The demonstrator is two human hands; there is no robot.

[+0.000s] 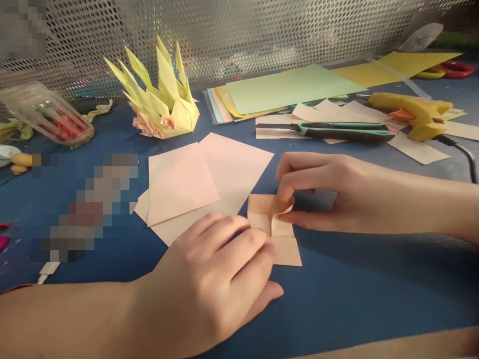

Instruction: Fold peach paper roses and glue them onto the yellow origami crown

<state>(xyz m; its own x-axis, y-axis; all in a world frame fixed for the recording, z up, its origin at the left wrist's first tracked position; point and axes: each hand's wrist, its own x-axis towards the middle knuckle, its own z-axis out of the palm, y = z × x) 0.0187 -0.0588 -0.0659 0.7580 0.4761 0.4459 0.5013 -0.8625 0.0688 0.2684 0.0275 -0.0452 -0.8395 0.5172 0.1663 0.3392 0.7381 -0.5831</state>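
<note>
Resting the left hand (pixel 213 274) palm down over the near left part of the folded paper (pixel 281 229), bending its fingers onto the creased panels and pointing its thumb past the near edge; being unable to tell any grip there. Pinching the folded paper's far right edge between thumb and fingers of the right hand (pixel 318 189), bending that edge upward. Having the folded paper lying on the blue table (pixel 355 294), between both hands. Seeing a white plug (pixel 48 269) well left of the folded paper, meeting a blurred thing (pixel 86 209) too obscured to name. Finding sheets (pixel 183 184) overlapping just beyond the folded paper, leftward. Noticing a tool (pixel 344 131) lying on scraps (pixel 325 110) beyond the folded paper, rightward, and a glue gun (pixel 413 112) farther right, trailing a cord (pixel 470 149). Seeing a tilting jar (pixel 60 119) far left of the folded paper, holding something red, and a spiky paper model (pixel 164 89) standing nearer, bearing pink roses (pixel 168 121). Spotting a stack (pixel 284 89) farther beyond the folded paper, and mesh (pixel 243 30) rising farthest.
</note>
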